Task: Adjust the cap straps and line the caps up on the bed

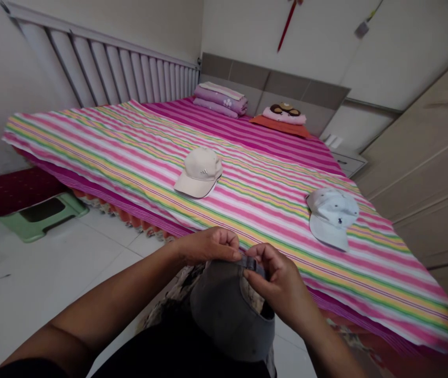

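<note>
We pinch the back strap point(252, 262) of the grey cap point(227, 315) with left hand point(208, 245) and right hand point(281, 286), both closed; adjusting it seems to need a careful pull.

Person, head-camera view: two bare forearms, uncovered from elbow to wrist. Left hand point(208, 245) and right hand point(281, 286) bare: no rings, watch or gloves (none visible). Dark black garment below the hands, at the frame's lower edge.
</note>
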A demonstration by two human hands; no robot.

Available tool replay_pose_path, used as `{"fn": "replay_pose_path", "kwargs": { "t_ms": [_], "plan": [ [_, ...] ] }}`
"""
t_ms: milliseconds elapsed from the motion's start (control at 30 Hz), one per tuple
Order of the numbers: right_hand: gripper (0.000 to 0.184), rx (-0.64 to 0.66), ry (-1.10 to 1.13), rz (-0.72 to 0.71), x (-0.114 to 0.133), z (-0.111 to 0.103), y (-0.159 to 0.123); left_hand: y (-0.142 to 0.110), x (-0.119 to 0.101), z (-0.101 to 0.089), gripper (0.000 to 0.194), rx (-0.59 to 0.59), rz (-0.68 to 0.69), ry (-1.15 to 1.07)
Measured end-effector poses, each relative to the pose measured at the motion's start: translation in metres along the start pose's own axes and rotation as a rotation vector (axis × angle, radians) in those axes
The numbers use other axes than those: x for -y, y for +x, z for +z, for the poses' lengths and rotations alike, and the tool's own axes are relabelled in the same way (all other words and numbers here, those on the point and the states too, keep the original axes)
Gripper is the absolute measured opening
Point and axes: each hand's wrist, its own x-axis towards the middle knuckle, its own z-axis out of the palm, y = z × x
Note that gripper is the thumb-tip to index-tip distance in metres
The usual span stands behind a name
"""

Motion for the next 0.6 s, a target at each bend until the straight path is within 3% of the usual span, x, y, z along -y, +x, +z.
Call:
{"fn": "replay_pose_path", "kwargs": {
  "t_ms": [200, 500, 600],
  "plan": [
    [0.013, -0.069, -0.101, -0.064, -0.0014, 0.0022, -0.0025, -0.0027, -0.0012, 0.0021, 0.033, 0.022, -0.030, 0.103],
    [0.013, -0.063, 0.010, -0.030, -0.0023, 0.0044, -0.0024, -0.0019, 0.0009, 0.0026, 0.032, -0.004, -0.040, -0.062],
    [0.022, -0.008, 0.157, 0.014, -0.0006, 0.0011, 0.0006, -0.0002, 0.0029, 0.0020, 0.034, -0.034, -0.011, -0.170]
  ]
}}
